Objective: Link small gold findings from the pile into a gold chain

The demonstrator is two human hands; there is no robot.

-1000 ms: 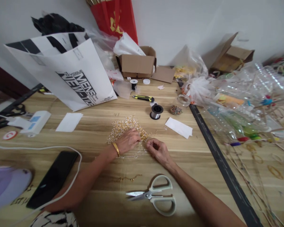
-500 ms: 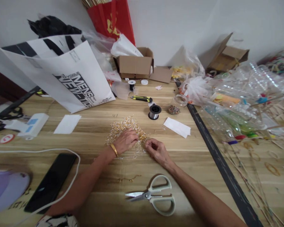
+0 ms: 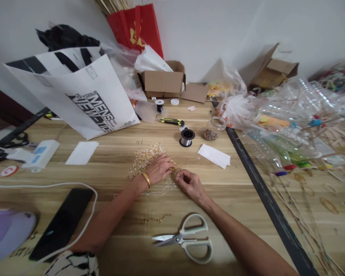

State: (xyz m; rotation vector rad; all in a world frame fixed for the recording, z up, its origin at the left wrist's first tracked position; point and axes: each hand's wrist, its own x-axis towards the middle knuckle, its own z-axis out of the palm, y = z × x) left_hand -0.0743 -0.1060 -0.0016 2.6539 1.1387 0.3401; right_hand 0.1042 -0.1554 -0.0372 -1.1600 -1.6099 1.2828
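A heap of tiny gold and silver beads or jewellery parts lies on the wooden table. Over its right edge my left hand is bent, fingers curled together and tips hidden among the bits. Just right of it, my right hand is closed in a pinch of thumb and forefinger; whatever is between them is too small to make out. Below the hands lies a thin silver chain, its right end close to my right fingertips. Nearer me are a short gold chain and scissors with pale handles.
Beyond the heap stand a wire spool, a jar of beads and a yellow-black cutter. White paper lies at right, a phone and cable at left. Plastic bottles crowd the right side.
My left hand has shifted a little to the right across the heap, closer to my right hand. The right hand keeps its pinch in nearly the same place.
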